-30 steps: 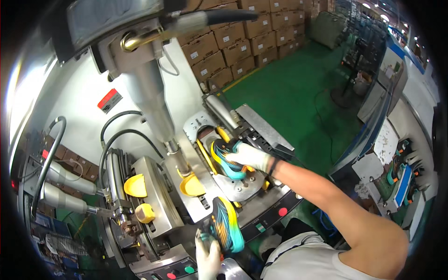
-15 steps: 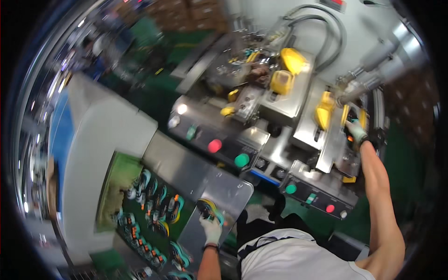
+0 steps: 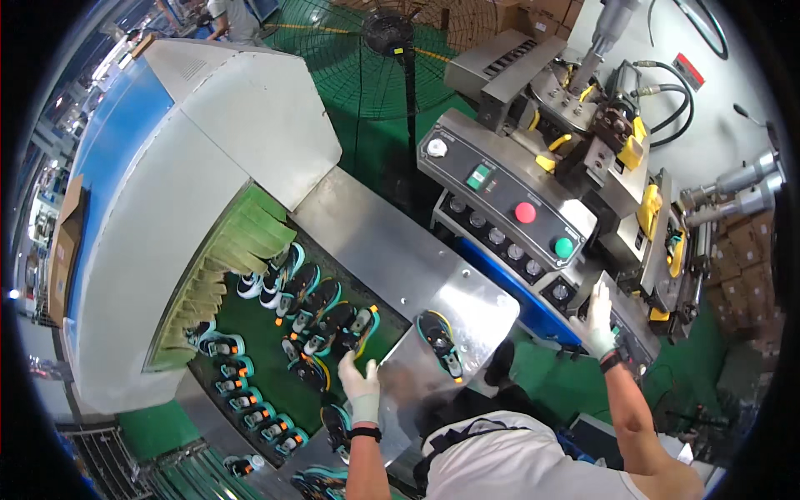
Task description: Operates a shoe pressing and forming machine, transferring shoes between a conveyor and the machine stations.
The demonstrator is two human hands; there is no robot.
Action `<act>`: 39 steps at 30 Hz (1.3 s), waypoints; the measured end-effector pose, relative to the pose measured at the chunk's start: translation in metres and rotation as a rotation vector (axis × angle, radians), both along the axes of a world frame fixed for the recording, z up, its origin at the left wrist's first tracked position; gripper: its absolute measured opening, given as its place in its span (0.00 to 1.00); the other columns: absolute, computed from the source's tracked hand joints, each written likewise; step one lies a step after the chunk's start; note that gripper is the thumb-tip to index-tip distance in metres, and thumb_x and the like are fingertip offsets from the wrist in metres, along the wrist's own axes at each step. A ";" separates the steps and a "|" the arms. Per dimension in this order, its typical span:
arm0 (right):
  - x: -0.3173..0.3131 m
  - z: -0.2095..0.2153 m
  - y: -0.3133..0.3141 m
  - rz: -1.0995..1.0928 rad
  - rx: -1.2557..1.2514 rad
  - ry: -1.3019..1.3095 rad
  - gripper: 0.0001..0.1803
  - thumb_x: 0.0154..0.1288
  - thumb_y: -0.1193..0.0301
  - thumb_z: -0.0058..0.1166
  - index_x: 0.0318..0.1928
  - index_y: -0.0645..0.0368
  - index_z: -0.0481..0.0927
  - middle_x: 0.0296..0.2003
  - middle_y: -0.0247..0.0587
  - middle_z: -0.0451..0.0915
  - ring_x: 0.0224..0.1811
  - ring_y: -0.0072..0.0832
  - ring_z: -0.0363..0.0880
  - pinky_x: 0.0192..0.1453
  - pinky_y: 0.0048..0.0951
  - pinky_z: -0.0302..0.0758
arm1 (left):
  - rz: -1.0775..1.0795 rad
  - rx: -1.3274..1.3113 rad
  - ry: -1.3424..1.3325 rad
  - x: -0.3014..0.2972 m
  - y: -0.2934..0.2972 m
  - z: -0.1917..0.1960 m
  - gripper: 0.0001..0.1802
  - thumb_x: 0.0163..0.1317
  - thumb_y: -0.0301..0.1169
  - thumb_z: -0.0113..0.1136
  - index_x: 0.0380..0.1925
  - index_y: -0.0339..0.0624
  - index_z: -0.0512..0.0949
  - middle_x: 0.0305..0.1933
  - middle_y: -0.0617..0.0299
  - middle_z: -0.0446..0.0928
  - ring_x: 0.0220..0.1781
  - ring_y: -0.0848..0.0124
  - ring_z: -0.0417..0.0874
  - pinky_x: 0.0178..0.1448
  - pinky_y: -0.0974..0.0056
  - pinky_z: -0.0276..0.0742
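My left hand (image 3: 360,385), in a white glove, reaches over the edge of a green conveyor belt (image 3: 258,327) and touches a black and teal shoe (image 3: 360,327) among several lying there. One more such shoe (image 3: 439,342) lies alone, sole down, on the steel table (image 3: 392,250) to the right of that hand. My right hand (image 3: 598,313), also gloved, rests with fingers spread on the grey control panel (image 3: 508,208) of a press machine, near a row of knobs. Neither hand grips anything.
A white tunnel housing (image 3: 175,183) with green strip curtains (image 3: 225,275) covers the belt at the left. The machine has red (image 3: 525,212) and green (image 3: 564,247) buttons and yellow clamps (image 3: 650,208). A floor fan (image 3: 400,50) and cardboard boxes (image 3: 492,17) stand behind.
My view has swung left from the press machine to the conveyor. The shoe my left hand held now lies on the steel table; my right hand has left the clamps for the control panel.
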State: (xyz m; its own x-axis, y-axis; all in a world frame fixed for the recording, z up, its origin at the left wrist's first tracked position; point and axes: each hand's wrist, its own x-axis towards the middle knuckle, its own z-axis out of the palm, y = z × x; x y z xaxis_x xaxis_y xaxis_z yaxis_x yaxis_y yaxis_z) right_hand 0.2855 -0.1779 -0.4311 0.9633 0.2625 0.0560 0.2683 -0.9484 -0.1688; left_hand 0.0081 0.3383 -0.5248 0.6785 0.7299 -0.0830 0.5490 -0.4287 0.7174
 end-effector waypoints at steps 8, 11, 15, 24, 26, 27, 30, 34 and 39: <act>-0.079 0.039 0.135 0.034 0.149 0.531 0.46 0.65 0.58 0.71 0.74 0.73 0.67 0.78 0.71 0.63 0.84 0.57 0.59 0.87 0.45 0.57 | 0.075 0.158 0.153 0.032 0.076 -0.062 0.38 0.44 0.41 0.87 0.56 0.45 0.80 0.58 0.50 0.79 0.62 0.39 0.77 0.66 0.36 0.72; -0.102 0.063 0.213 0.150 0.302 0.706 0.44 0.67 0.58 0.71 0.73 0.72 0.69 0.76 0.68 0.67 0.82 0.51 0.64 0.85 0.42 0.62 | -0.031 0.134 0.039 0.014 0.080 -0.050 0.34 0.43 0.40 0.87 0.49 0.43 0.79 0.51 0.50 0.82 0.57 0.40 0.79 0.63 0.39 0.74; -0.109 0.069 0.299 0.574 0.334 0.737 0.48 0.62 0.60 0.75 0.75 0.69 0.66 0.75 0.66 0.67 0.81 0.57 0.64 0.83 0.46 0.66 | -0.397 -0.059 0.048 0.021 0.065 0.030 0.23 0.48 0.32 0.81 0.42 0.41 0.80 0.47 0.48 0.83 0.53 0.43 0.83 0.58 0.43 0.78; -0.082 0.106 0.282 0.532 0.507 0.684 0.47 0.59 0.66 0.71 0.78 0.60 0.65 0.52 0.60 0.86 0.53 0.51 0.89 0.59 0.48 0.85 | -1.185 0.195 -0.157 0.130 -0.014 0.209 0.36 0.52 0.31 0.80 0.62 0.41 0.77 0.63 0.47 0.80 0.70 0.45 0.77 0.80 0.38 0.64; -0.060 0.121 0.232 0.335 0.824 0.856 0.43 0.63 0.65 0.74 0.76 0.57 0.68 0.51 0.53 0.88 0.51 0.38 0.89 0.58 0.40 0.85 | -1.166 0.342 -0.269 0.168 -0.051 0.253 0.39 0.54 0.28 0.78 0.68 0.40 0.75 0.68 0.45 0.77 0.75 0.44 0.73 0.83 0.40 0.61; -0.053 0.120 0.206 0.208 0.962 0.929 0.40 0.66 0.61 0.75 0.73 0.57 0.72 0.53 0.39 0.88 0.51 0.30 0.85 0.58 0.37 0.83 | -1.121 0.391 -0.356 0.184 -0.066 0.261 0.40 0.55 0.26 0.77 0.70 0.38 0.74 0.70 0.45 0.76 0.77 0.44 0.72 0.84 0.41 0.60; -0.028 0.192 0.131 -0.010 1.380 0.968 0.31 0.70 0.61 0.73 0.69 0.57 0.80 0.56 0.35 0.85 0.56 0.18 0.78 0.63 0.25 0.77 | -0.835 0.203 -0.495 0.227 -0.096 0.278 0.35 0.63 0.19 0.64 0.73 0.32 0.70 0.75 0.47 0.73 0.79 0.51 0.71 0.85 0.46 0.61; -0.015 0.168 0.029 -0.256 1.928 0.968 0.27 0.80 0.56 0.61 0.67 0.64 0.80 0.58 0.34 0.85 0.56 0.19 0.82 0.64 0.28 0.79 | -0.717 0.001 -0.562 0.289 -0.145 0.281 0.32 0.70 0.18 0.53 0.75 0.27 0.67 0.77 0.47 0.71 0.79 0.54 0.71 0.85 0.49 0.64; 0.015 0.153 -0.027 -0.292 2.281 0.707 0.27 0.77 0.65 0.62 0.71 0.61 0.76 0.61 0.41 0.85 0.61 0.28 0.85 0.69 0.33 0.81 | -0.735 -0.089 -0.425 0.351 -0.201 0.256 0.30 0.74 0.23 0.58 0.75 0.33 0.68 0.75 0.49 0.72 0.77 0.56 0.75 0.79 0.52 0.73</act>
